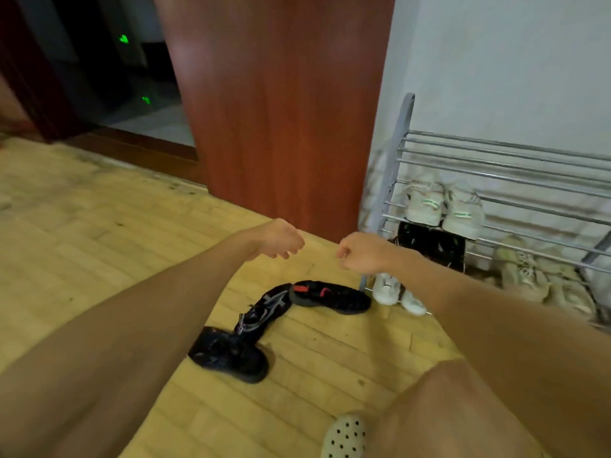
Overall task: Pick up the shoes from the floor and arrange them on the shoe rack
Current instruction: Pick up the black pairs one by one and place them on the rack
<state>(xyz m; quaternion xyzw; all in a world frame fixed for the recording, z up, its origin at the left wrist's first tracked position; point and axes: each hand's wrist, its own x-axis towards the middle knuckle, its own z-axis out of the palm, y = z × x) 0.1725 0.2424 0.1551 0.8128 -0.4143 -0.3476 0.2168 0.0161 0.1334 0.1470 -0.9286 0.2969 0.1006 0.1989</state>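
Three black shoes lie on the wooden floor below my arms: one with red marks [330,297] nearest the rack, one with white stripes [263,312] in the middle, and a plain black one [229,355] closest to me. The metal shoe rack [502,166] stands against the white wall at the right. It holds a pale pair with green stripes [443,206] on a middle shelf, dark shoes [429,242] below, beige shoes [535,276] lower right and a white pair [396,292] at the bottom. My left hand [277,239] and my right hand [358,252] hover above the floor shoes, both curled and holding nothing.
A reddish-brown open door [281,110] stands just left of the rack. A dark doorway [99,61] opens at the far left. My knee [463,408] and a white perforated clog [345,436] on my foot show at the bottom right.
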